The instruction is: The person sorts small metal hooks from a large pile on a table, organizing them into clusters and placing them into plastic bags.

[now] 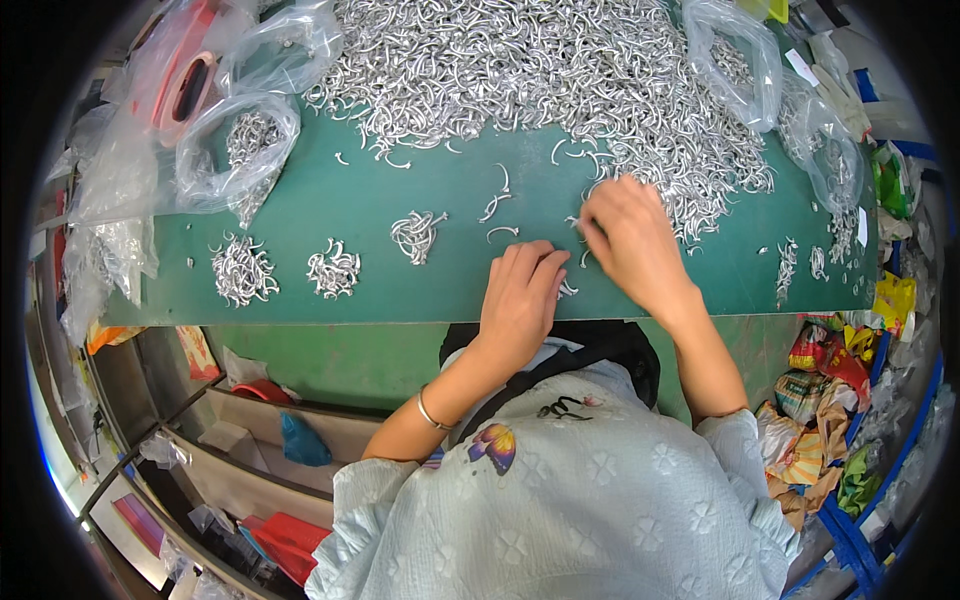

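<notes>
A large heap of small curved silver metal pieces covers the far part of the green table. My right hand bends over the heap's near edge, fingers curled down and fingertips mostly hidden. A few pieces show beside its thumb. Close to the table's front edge is my left hand, its fingers drawn together and bent down. Some pieces peek out by its fingertips; what it grips is hidden. Left of it lie a loose curved piece and three small piles, the nearest being one pile.
Clear plastic bags holding metal pieces stand at the left and right. Small groups of pieces lie at the table's right end. Below are a shelf with a red basket and, at right, a rack with colourful packages.
</notes>
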A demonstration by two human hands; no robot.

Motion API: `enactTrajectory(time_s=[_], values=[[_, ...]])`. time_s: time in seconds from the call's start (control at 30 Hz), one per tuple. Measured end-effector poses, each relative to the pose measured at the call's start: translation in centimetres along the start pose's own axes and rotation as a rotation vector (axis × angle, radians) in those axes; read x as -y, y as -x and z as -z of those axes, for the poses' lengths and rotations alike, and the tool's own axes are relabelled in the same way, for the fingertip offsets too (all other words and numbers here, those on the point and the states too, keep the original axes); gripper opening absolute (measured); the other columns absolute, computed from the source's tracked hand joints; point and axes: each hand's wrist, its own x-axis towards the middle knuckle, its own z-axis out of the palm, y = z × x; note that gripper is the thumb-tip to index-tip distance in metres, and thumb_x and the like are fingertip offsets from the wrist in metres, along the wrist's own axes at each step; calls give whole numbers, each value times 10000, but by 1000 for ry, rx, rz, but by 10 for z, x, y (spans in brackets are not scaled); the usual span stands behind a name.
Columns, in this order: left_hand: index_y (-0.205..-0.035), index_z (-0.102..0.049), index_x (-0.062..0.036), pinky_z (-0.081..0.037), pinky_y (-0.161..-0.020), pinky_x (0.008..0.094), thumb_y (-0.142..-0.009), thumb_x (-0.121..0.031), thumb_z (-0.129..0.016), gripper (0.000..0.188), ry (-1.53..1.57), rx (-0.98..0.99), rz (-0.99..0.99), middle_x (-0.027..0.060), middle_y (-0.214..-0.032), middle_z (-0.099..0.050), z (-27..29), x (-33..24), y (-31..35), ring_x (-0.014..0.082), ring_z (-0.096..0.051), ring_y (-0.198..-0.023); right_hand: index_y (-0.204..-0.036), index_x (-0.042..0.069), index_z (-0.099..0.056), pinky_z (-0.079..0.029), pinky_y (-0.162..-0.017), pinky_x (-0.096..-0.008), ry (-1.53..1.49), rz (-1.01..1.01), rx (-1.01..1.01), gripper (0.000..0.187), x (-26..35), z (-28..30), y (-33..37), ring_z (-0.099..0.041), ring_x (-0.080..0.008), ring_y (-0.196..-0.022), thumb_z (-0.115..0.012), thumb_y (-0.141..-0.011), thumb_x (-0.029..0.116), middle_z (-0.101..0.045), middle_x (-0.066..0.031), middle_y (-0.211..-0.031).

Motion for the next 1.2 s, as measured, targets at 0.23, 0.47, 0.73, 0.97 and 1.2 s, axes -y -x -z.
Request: enactTrajectory(time_s=[0.23,0.47,0.73,0.97,1.2], values=[[-1176,-567,-4,-416,-873,415,-809,22,-640,374,-44,-1,-11,134,-1124,-569,-4,-8,-6,325,-538,-1073,-847,15,-605,-425,-832,-380,-193,-57,-142,100,-12,-4,-15,-547,-296,-918,-684,-786,26,-584,-92,-895],[-1111,-624,-7,-420,-877,411,-784,60,-625,334,15,117,-86,123,-1100,-589,-4,-4,4,321,-557,-1049,-840,43,-617,-403,-791,-391,105,-66,-245,125,-26,-18,-37,-512,-282,-898,-714,-782,97,-554,-80,-926],[-1112,-631,2,-471,-843,384,-801,145,-597,345,-39,-202,77,161,-1056,-603,20,10,7,322,-580,-973,-829,73,-623,-375,-774,-364,-132,163,-40,135,13,-10,-10,-505,-242,-897,-729,-753,106,-545,-52,-909],[-1113,-636,-15,-435,-847,385,-802,64,-648,321,-77,-80,56,127,-1074,-602,26,8,5,300,-569,-975,-868,50,-642,-398,-783,-366,-363,119,45,146,8,-5,-1,-520,-250,-934,-727,-765,108,-561,-58,-933],[-1005,-667,-31,-418,-784,357,-789,44,-677,229,-130,-28,81,86,-1042,-585,21,14,10,267,-563,-917,-885,35,-640,-435,-814,-382,-285,27,0,129,14,1,22,-543,-291,-903,-711,-778,52,-579,-87,-940]])
